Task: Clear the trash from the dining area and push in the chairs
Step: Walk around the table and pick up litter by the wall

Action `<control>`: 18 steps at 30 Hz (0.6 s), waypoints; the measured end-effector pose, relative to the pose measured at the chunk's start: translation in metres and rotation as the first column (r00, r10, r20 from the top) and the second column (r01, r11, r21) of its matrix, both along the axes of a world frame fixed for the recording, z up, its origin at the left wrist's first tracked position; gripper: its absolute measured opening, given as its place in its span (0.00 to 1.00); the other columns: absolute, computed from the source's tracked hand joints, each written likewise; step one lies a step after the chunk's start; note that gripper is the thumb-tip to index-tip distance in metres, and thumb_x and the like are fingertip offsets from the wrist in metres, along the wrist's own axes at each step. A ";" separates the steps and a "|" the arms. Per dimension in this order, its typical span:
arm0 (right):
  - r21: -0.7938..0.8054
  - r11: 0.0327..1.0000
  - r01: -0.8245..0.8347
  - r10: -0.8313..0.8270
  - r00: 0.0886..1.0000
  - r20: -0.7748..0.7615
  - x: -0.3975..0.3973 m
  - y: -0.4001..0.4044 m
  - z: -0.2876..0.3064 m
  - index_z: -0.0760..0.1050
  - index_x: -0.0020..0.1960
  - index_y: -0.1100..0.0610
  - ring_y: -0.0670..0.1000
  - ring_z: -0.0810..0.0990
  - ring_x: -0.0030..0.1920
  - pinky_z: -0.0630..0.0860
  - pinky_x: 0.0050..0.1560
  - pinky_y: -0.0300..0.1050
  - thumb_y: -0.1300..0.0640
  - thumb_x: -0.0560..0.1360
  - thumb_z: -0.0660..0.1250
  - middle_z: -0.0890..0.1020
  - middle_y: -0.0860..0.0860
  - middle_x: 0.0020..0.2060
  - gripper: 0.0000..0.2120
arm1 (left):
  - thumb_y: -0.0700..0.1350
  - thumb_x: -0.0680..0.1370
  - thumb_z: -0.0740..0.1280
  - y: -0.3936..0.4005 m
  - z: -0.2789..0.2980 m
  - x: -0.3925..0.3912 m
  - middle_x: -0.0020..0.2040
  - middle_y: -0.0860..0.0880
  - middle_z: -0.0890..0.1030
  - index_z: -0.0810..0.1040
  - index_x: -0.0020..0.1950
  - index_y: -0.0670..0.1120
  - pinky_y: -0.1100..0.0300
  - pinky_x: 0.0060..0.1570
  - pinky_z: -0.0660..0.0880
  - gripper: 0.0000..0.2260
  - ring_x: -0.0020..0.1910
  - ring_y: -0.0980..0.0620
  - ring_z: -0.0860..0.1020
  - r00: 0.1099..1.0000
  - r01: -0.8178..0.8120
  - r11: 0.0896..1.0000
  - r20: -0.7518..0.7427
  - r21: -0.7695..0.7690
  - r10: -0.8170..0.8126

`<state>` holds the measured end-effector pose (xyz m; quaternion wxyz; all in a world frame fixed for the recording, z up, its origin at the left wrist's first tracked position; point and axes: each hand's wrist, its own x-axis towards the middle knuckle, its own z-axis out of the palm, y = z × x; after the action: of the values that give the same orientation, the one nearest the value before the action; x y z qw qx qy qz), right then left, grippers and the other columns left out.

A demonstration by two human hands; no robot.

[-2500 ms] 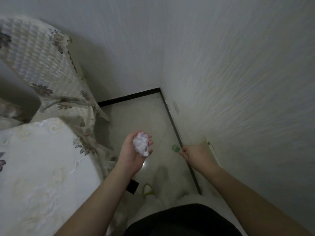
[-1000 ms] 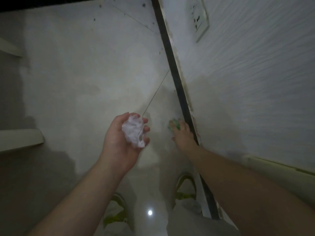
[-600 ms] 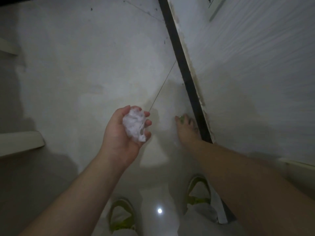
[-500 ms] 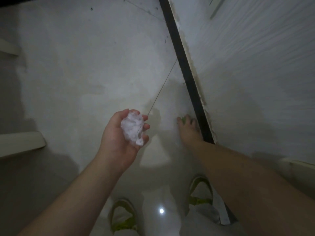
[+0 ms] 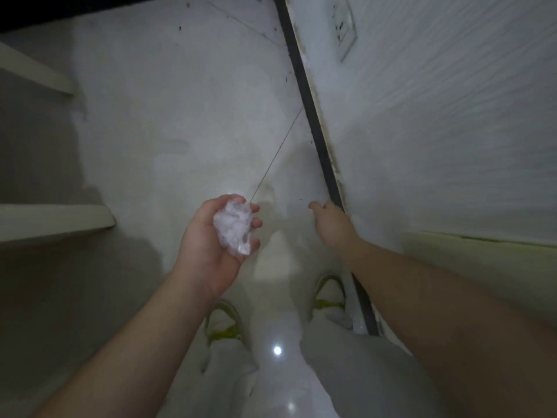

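I am bent over a pale tiled floor in a narrow gap beside a wall. My left hand (image 5: 208,245) is palm up, shut on a crumpled white tissue wad (image 5: 233,226). My right hand (image 5: 331,224) reaches down to the floor right against the black baseboard (image 5: 304,86). Its fingers are curled shut where a small green scrap lay. The scrap itself is hidden under the hand.
Two cream furniture legs, one (image 5: 54,221) and another (image 5: 36,70), jut in from the left. A cream edge (image 5: 482,254) runs along the textured wall at right. A wall socket (image 5: 343,25) sits low on that wall. My shoes, left (image 5: 224,324) and right (image 5: 328,292), stand below my hands.
I bent down from standing to the floor. My right hand covered the green scrap by the baseboard and its fingers closed; green no longer shows. My left hand kept the tissue.
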<state>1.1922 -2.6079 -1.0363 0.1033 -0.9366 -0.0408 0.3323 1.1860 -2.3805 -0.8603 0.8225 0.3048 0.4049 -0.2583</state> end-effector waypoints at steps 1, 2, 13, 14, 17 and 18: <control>0.018 0.999 0.037 -0.037 0.999 -0.018 -0.005 0.002 0.017 0.66 0.70 0.58 0.61 0.74 0.52 0.70 0.47 0.48 0.64 0.78 0.54 0.73 0.62 0.55 0.20 | 0.48 0.70 0.63 0.001 0.016 -0.001 0.39 0.48 0.78 0.75 0.39 0.47 0.66 0.28 0.71 0.05 0.33 0.52 0.75 1.000 -0.015 1.000 0.010 -0.003 0.015; 0.033 0.996 0.085 -0.084 0.996 -0.042 -0.009 0.005 0.034 0.66 0.69 0.59 0.60 0.74 0.52 0.70 0.47 0.47 0.65 0.78 0.55 0.73 0.62 0.55 0.20 | 0.48 0.70 0.63 0.002 0.034 -0.001 0.39 0.48 0.78 0.74 0.40 0.47 0.66 0.28 0.71 0.05 0.33 0.52 0.75 0.999 -0.026 1.000 0.020 -0.005 0.027; 0.190 0.862 0.469 -0.463 0.883 -0.077 -0.026 0.028 0.274 0.72 0.60 0.62 0.55 0.71 0.43 0.67 0.44 0.40 0.62 0.79 0.58 0.69 0.61 0.54 0.12 | 0.46 0.75 0.60 0.033 0.242 -0.035 0.38 0.49 0.77 0.75 0.39 0.48 0.66 0.27 0.70 0.07 0.32 0.52 0.76 0.993 -0.097 0.995 0.071 -0.008 0.098; 0.211 0.848 0.487 -0.482 0.873 -0.078 -0.028 0.031 0.299 0.73 0.59 0.64 0.55 0.71 0.41 0.66 0.41 0.38 0.61 0.79 0.58 0.69 0.61 0.54 0.12 | 0.46 0.75 0.60 0.035 0.261 -0.043 0.38 0.49 0.77 0.76 0.38 0.48 0.66 0.27 0.70 0.08 0.32 0.52 0.76 0.992 -0.103 0.995 0.075 -0.012 0.104; 0.295 0.756 0.584 -0.572 0.809 -0.134 -0.037 0.040 0.376 0.73 0.53 0.65 0.50 0.77 0.35 0.67 0.29 0.34 0.62 0.77 0.60 0.79 0.61 0.49 0.09 | 0.46 0.72 0.62 0.046 0.317 -0.065 0.39 0.48 0.78 0.77 0.39 0.48 0.66 0.27 0.70 0.06 0.32 0.52 0.77 0.988 -0.129 0.991 0.083 -0.033 0.131; 0.322 0.717 0.619 -0.602 0.782 -0.161 -0.040 0.043 0.400 0.73 0.53 0.65 0.47 0.78 0.32 0.68 0.27 0.31 0.61 0.77 0.60 0.80 0.60 0.46 0.09 | 0.47 0.71 0.62 0.050 0.335 -0.071 0.39 0.48 0.78 0.77 0.40 0.47 0.65 0.27 0.70 0.06 0.32 0.51 0.77 0.986 -0.136 0.990 0.091 -0.043 0.139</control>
<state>1.1517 -2.5650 -0.6360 0.3765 -0.8547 0.2128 0.2872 1.1150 -2.3309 -0.5253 0.8619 0.2729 0.3810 -0.1936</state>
